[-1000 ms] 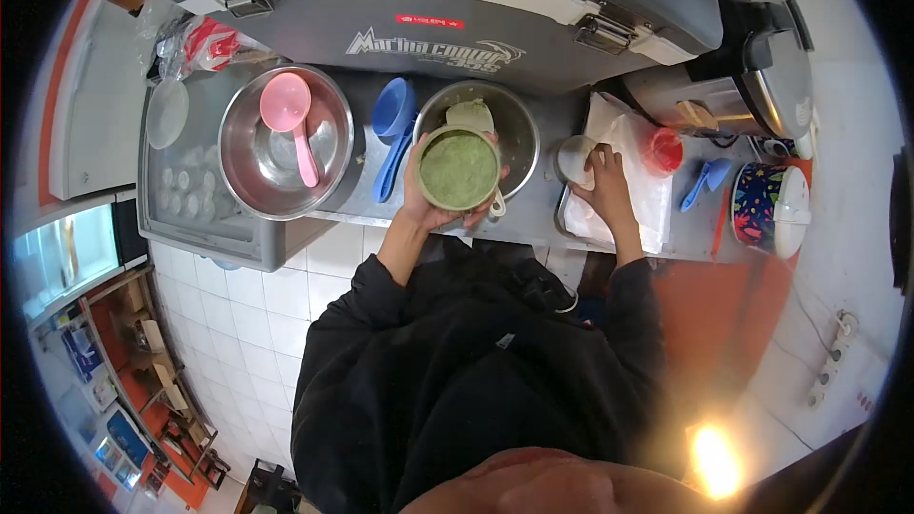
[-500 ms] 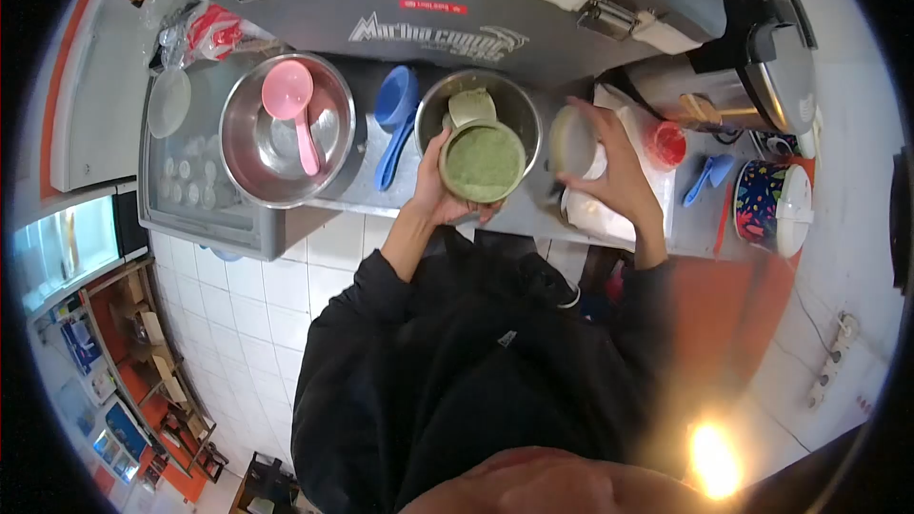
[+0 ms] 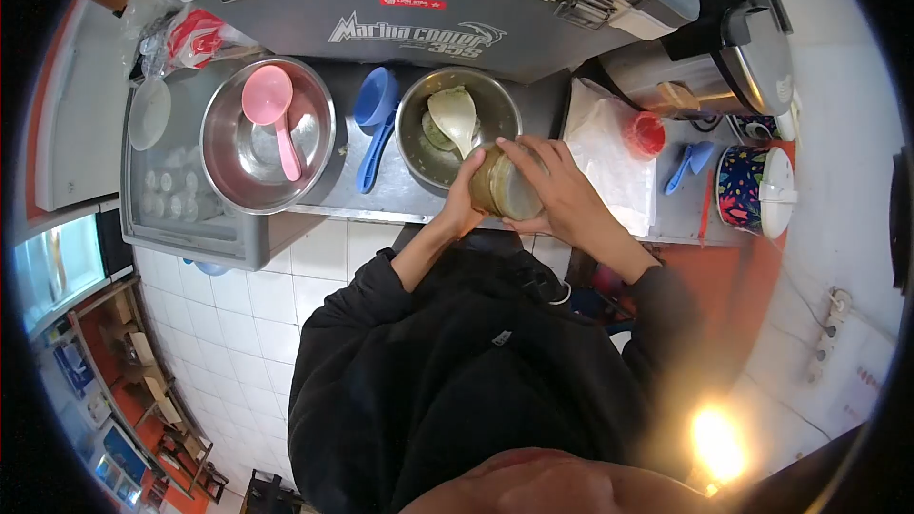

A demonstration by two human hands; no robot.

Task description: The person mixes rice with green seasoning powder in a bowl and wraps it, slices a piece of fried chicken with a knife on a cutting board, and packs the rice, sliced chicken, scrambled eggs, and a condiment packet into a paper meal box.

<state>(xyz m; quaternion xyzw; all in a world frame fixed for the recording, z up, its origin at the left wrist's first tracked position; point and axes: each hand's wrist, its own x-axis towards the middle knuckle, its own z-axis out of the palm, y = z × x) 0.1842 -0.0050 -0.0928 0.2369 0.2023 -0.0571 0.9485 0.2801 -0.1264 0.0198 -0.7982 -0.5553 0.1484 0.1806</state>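
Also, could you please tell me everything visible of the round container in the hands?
The round container looks like translucent plastic, yellowish green, with a lid over one end. It is tilted, held by the left hand near the steel bowl, with the right hand on the lid; whether it is closed is unclear.

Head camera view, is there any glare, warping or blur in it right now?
In the head view, a bright light flares at lower right, hazing the dark sleeve nearby; the lens bows the cooler and the corners go black; the steel bowl shows reflections; the tub between left hand and right hand looks slightly soft.
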